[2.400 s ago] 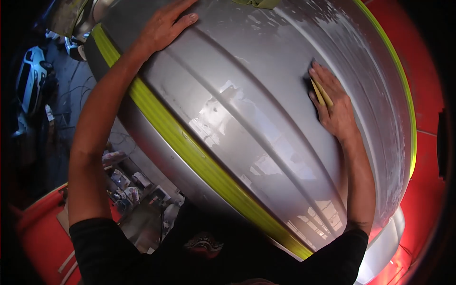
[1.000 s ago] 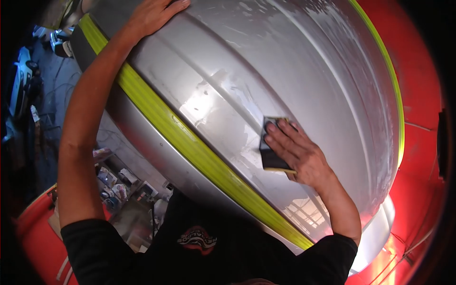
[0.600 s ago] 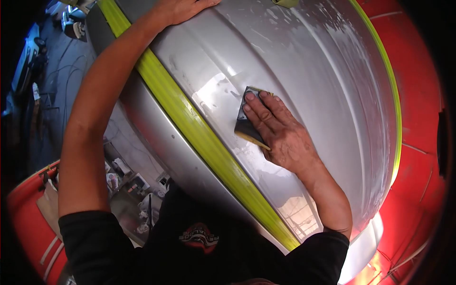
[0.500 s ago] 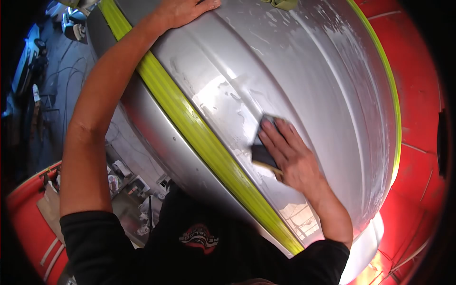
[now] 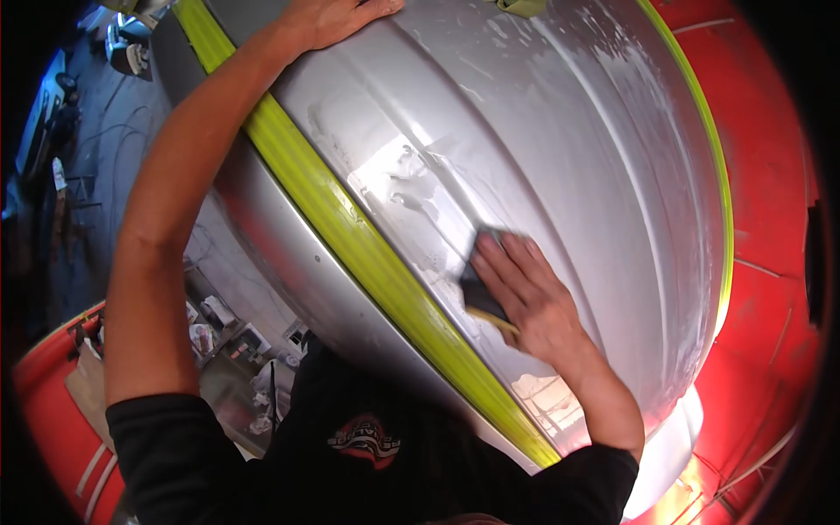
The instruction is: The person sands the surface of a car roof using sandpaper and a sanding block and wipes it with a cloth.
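Observation:
My right hand (image 5: 544,306) presses a dark sanding pad (image 5: 483,289) with a yellowish lower edge onto a silver car panel (image 5: 525,166). Its fingers lie together over the pad and hide much of it. The panel is curved and ridged, with wet streaks and patches of water. My left hand (image 5: 337,19) rests flat on the same panel at the top of the view, with thumb apart and nothing seen in it; the frame's edge cuts part of it off.
Yellow-green tape (image 5: 350,232) runs along the panel's near edge, and another strip (image 5: 719,192) follows the far edge. A greenish cloth (image 5: 522,7) lies at the top. Red bodywork or covering (image 5: 761,175) stands at right. A cart with supplies (image 5: 232,337) is at lower left.
My right hand and the sanding pad have shifted slightly down the panel, towards my body. My left hand stays in place on the panel.

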The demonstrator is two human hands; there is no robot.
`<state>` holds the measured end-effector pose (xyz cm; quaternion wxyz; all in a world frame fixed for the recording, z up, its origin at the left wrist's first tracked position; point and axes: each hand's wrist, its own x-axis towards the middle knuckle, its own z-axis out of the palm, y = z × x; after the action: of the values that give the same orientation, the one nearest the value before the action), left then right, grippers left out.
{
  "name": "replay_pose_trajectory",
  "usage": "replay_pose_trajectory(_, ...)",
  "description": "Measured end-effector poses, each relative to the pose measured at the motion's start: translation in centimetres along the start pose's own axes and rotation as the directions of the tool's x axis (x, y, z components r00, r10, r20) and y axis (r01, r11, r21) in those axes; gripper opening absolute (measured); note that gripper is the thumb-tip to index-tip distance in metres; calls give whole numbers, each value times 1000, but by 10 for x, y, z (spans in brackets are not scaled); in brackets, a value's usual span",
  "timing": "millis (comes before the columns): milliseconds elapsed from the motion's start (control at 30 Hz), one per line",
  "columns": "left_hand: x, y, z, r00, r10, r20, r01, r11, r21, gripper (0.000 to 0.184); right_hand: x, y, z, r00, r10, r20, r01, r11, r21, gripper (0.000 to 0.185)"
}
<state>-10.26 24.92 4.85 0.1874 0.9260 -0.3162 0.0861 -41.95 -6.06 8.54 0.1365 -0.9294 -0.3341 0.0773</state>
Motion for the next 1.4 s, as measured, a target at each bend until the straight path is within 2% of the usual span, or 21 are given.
replay_pose_trajectory(67, 1, 3, 2, 1000, 13, 2, -12, 999, -32, 61, -66, -2, 2, 996, 53, 67, -50, 998, -46, 73)
replay_pose_trajectory(200, -2, 16, -7, 999, -43, 16, 42, 999, 2, 60, -80, -4, 6, 995, 75, 72, -71, 995, -65, 77)
replay_pose_trajectory(267, -4, 18, -11, 999, -39, 18, 40, 998, -40, 56, -31, -4, 5, 999, 41, 21, -39, 997, -63, 66)
replay_pose_trajectory(333, 5, -19, 14, 962, 213, -172, -224, 973, -50, 49, 20, 0, 15, 988, -17, -154, 9, 998, -55, 52)
replay_pose_trajectory(367, 4, -8, 6, 965, 211, -157, -220, 975, -40, 46, 37, -2, 24, 979, -45, -199, 20, 992, -122, 50)
replay_pose_trajectory(400, 3, -10, 10, 967, 198, -158, -202, 979, -10, 46, 50, -6, 27, 973, -18, -230, 1, 997, -74, 57)
replay_pose_trajectory(467, 8, -22, 18, 978, 186, -92, -186, 982, 5, 45, 47, -2, 39, 939, -26, -342, 19, 1000, -24, 56)
replay_pose_trajectory(567, 8, -24, 19, 987, 159, -27, -157, 986, 55, 45, -29, 1, 38, 957, 101, -270, -87, 994, 66, 60)
replay_pose_trajectory(633, 8, -16, 17, 985, 175, -6, -175, 985, 8, 45, -116, 2, 38, 952, 277, -127, -278, 961, 10, 69)
replay_pose_trajectory(667, 6, -13, 12, 984, 177, 8, -176, 984, -6, 44, -161, -5, 36, 903, 403, -151, -388, 914, 120, 66)
replay_pose_trajectory(700, 7, -7, 10, 983, 184, 19, -184, 983, -27, 44, -205, -12, 31, 861, 479, -171, -471, 878, 90, 63)
replay_pose_trajectory(767, 6, -12, 9, 970, 243, 32, -245, 967, 71, 44, -281, -28, 38, 760, 621, -193, -631, 776, 12, 64)
replay_pose_trajectory(800, 2, -15, 9, 967, 251, 39, -254, 961, 110, 44, -306, -35, 39, 694, 687, -213, -705, 709, -12, 57)
replay_pose_trajectory(867, -10, 10, 8, 968, 235, 86, -232, 972, -45, 46, -336, -44, 35, 468, 839, -278, -815, 531, 229, 50)
replay_pose_trajectory(900, -17, 33, 9, 968, 225, 115, -210, 970, -122, 47, -345, -48, 33, 328, 905, -272, -824, 415, 387, 47)
replay_pose_trajectory(967, -35, 107, 8, 864, 429, 263, -430, 901, -57, 57, -347, -70, 25, 22, 976, -216, -733, 163, 660, 45)
replay_pose_trajectory(1033, -47, 167, 12, 734, 577, 359, -597, 800, -65, 71, -341, -91, 31, -112, 955, -274, -675, 129, 726, 44)
replay_pose_trajectory(1100, -54, 216, 25, 645, 666, 375, -682, 723, -109, 79, -333, -115, 44, -111, 853, -510, -744, 269, 612, 44)
replay_pose_trajectory(1200, -56, 287, 51, 501, 737, 455, -791, 603, -106, 81, -333, -139, 83, -11, 770, -638, -900, 270, 341, 44)
replay_pose_trajectory(1267, -59, 332, 65, 379, 786, 488, -847, 507, -158, 82, -332, -142, 93, -35, 743, -668, -902, 264, 342, 44)
replay_pose_trajectory(1400, -61, 364, 76, 356, 800, 483, -847, 494, -194, 83, -336, -145, 96, 4, 679, -735, -895, 330, 300, 45)
